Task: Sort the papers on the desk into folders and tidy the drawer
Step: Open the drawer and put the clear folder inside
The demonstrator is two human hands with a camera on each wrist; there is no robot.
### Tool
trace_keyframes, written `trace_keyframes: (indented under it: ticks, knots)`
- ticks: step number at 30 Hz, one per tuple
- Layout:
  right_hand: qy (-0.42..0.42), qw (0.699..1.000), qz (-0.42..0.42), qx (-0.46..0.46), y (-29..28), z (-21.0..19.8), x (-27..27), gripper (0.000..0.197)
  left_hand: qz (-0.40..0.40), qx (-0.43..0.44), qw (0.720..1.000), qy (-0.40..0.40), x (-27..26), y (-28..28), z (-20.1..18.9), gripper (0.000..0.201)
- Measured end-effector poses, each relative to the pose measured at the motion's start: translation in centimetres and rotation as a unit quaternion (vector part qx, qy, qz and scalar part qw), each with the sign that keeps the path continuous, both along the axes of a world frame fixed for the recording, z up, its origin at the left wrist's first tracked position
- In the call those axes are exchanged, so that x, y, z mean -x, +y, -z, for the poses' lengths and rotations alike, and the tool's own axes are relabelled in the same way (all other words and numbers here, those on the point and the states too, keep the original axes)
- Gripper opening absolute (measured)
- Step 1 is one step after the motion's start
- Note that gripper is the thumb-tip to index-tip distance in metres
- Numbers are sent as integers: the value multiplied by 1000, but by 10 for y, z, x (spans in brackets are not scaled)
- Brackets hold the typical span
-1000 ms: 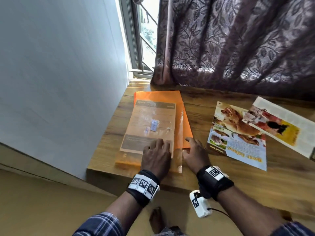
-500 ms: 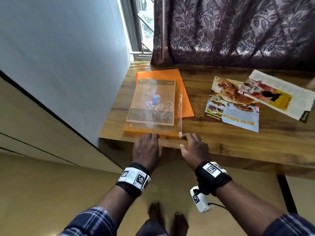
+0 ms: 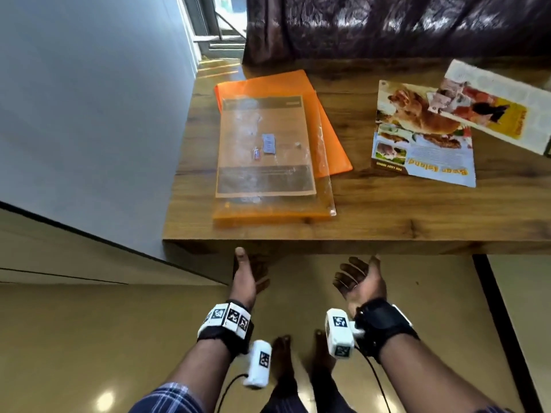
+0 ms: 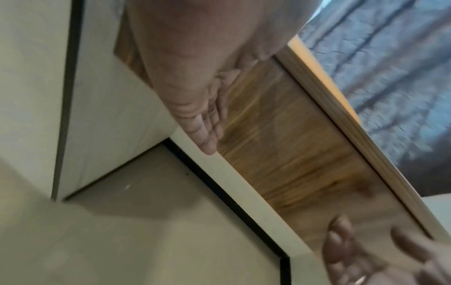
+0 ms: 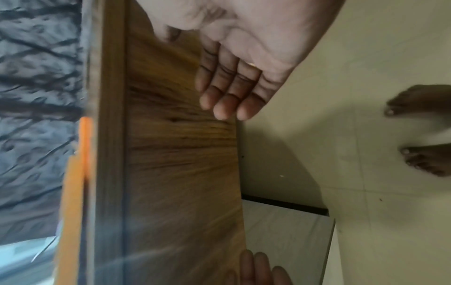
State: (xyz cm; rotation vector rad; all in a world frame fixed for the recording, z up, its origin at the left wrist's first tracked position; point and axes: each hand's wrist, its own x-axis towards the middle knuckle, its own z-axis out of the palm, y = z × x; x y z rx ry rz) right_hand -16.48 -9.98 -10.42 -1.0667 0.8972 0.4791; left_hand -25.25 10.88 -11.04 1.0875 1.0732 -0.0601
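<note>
An orange folder (image 3: pixel 268 84) lies on the wooden desk (image 3: pixel 372 216), with a clear sleeve holding a brown sheet (image 3: pixel 265 150) on top of it. To the right lie a dog magazine page (image 3: pixel 417 138) and a second printed page (image 3: pixel 492 105). My left hand (image 3: pixel 246 275) and right hand (image 3: pixel 356 277) hang below the desk's front edge, palms up and holding nothing. In the left wrist view the left fingers (image 4: pixel 207 135) reach straight toward the wooden drawer front (image 4: pixel 280 154). In the right wrist view the right fingers (image 5: pixel 229 96) lie just off that panel (image 5: pixel 183 154).
A white cabinet side (image 3: pixel 89 114) borders the desk on the left. A dark curtain (image 3: pixel 387 25) hangs behind it. A black desk leg (image 3: pixel 492 308) stands at the right. My bare feet (image 3: pixel 298 359) are on the beige tile floor under my hands.
Both hands have come off the sleeve and the desktop, dropped below the front edge and turned palms up. The papers have not moved.
</note>
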Motion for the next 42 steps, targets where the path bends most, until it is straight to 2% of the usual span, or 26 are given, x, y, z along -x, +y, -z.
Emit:
trace_keyframes:
  ticks: [3,6,8,12,15,17,20,25,31,37,42]
  knots:
    - [34,998,22,-56,11,15,-6,68,-173,137,975,-32,-9,12,12,92]
    - [28,992,63,-109,16,23,-16,88,-262,214,937,-89,-21,29,22,101]
    - [14,986,96,-135,14,26,-19,94,-294,229,923,-100,-26,32,28,105]
    - [-13,981,124,-150,11,33,-22,88,-330,265,897,-126,-32,37,45,90]
    - [-37,972,133,-189,13,37,-21,68,-362,332,856,-163,-31,41,52,80]
    - [-48,970,118,-208,12,39,-19,65,-363,356,840,-187,-27,43,52,75]
    - [-44,971,114,-205,7,42,-10,71,-364,336,851,-173,-18,39,59,73]
    - [-31,974,124,-186,-6,33,25,69,-358,304,869,-154,17,20,58,75]
    - [-17,976,131,-171,-29,24,79,71,-353,295,876,-145,73,-6,55,71]
    - [-5,975,130,-179,-55,18,128,68,-337,237,905,-107,122,-38,43,69]
    - [-16,978,111,-176,-71,13,155,80,-342,232,905,-101,150,-46,40,68]
